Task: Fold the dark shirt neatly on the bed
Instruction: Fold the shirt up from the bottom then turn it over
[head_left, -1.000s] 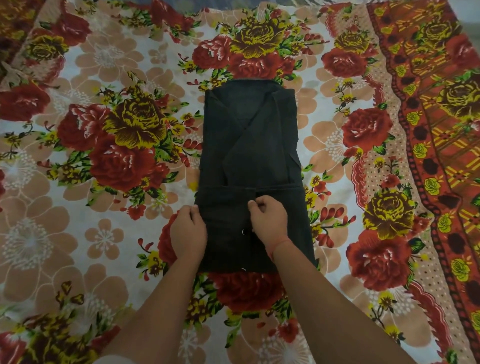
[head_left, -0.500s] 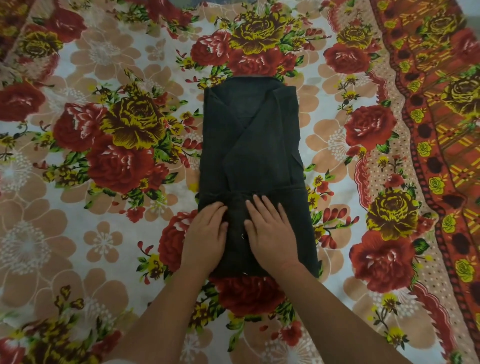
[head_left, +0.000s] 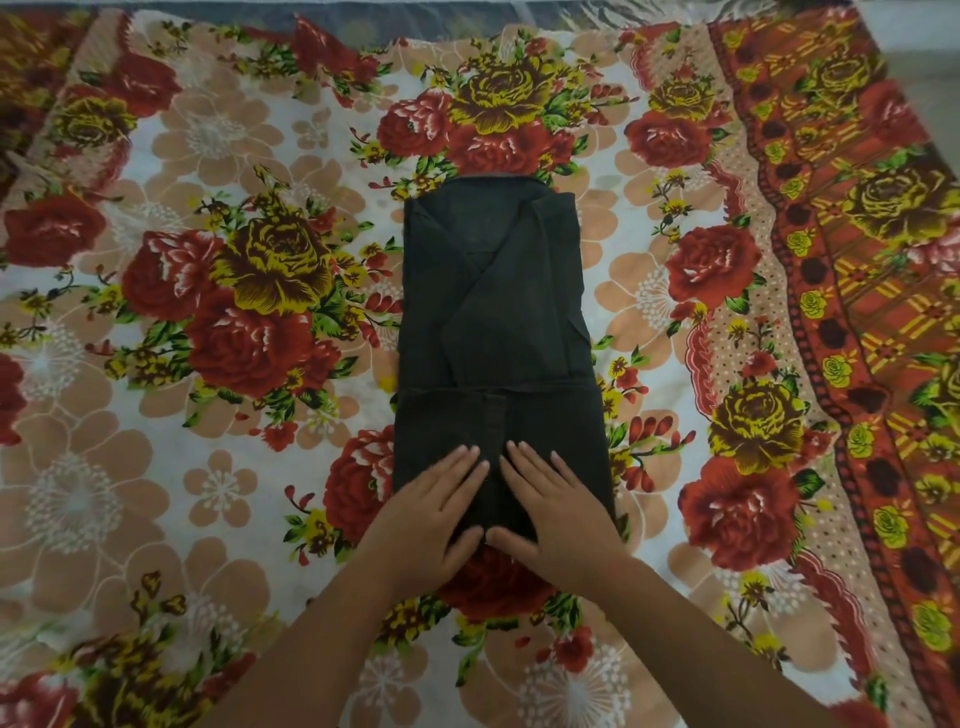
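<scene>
The dark shirt (head_left: 496, 332) lies on the floral bedsheet (head_left: 218, 130) as a tall, narrow rectangle. Its long axis runs straight away from the person, from the near hem by the wrists up to the collar end, which points toward the far edge of the bed. The two front panels cross in a diagonal overlap in the far half. A horizontal fold line crosses the full width of the shirt a little beyond the fingertips, marking where the near part has been turned up over the body. A vertical placket seam runs from that line down between the two hands.

Both hands rest flat on the near part of the shirt, side by side and almost touching at the thumbs. The left hand (head_left: 434, 512) is spread palm down, fingers extended and slightly fanned, angled inward toward the seam; it grips nothing and only presses on the cloth. The right hand (head_left: 558, 512) mirrors it, palm down, fingers straight and pointing away and slightly inward, also holding nothing. The heels of both palms sit at the shirt's near edge, with the wrists over the sheet. Beyond the fingertips the shirt continues unobstructed to the collar. To the outer side of each hand a strip of dark cloth shows before the sheet begins; the right strip is wider.
</scene>
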